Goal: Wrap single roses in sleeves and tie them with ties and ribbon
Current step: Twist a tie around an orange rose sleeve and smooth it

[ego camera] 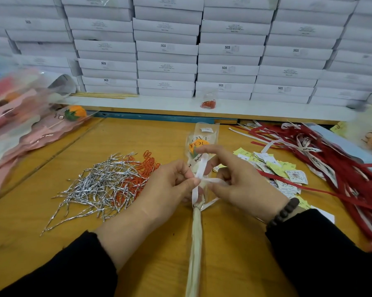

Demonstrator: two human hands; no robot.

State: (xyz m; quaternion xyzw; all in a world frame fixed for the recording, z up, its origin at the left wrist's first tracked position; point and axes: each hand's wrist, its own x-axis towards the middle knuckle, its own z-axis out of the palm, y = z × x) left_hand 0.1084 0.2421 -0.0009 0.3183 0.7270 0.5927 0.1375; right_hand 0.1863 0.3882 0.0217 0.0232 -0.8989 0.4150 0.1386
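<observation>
Orange rose [196, 145] already in clear printed sleeve [204, 133]; left hand [170, 185] and right hand [234, 181] pinch white ribbon [202, 168], bow unfinished, spare silver ties [99, 185] at 9 o'clock.

left hand [170, 185]: bare, no ring seen | right hand [242, 185]: bare | black sleeves [330, 260]: worn on both arms, ended at the wrists | dark beaded bracelet [284, 212]: worn just above the right cuff

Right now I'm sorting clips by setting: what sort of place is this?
Probably a small gift-packing workshop: stacked white boxes along the back, a pile of silver twist ties on the wooden bench, cut red ribbons, and finished sleeved flowers.
</observation>
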